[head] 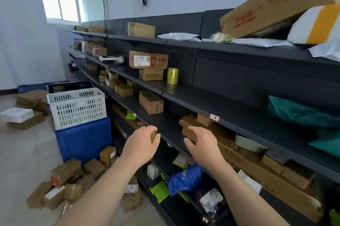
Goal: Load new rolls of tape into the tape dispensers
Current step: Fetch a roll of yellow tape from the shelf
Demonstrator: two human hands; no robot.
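A stack of yellowish tape rolls (173,75) stands upright on the second dark shelf, beside a pile of cardboard boxes (148,63). Both my arms reach toward the shelving below it. My left hand (141,143) has its fingers curled, and a bit of green (153,136) shows at the fingertips; whether it holds that green thing or just covers it is unclear. My right hand (202,143) hovers in front of the shelf edge (171,130) with fingers spread and nothing in it. No tape dispenser is visible.
Long dark shelves (239,115) run along the right, with boxes, mail bags and a teal bag (298,111). A white crate (77,108) sits on a blue crate (84,139) at left. Cardboard parcels (68,185) litter the floor near my feet.
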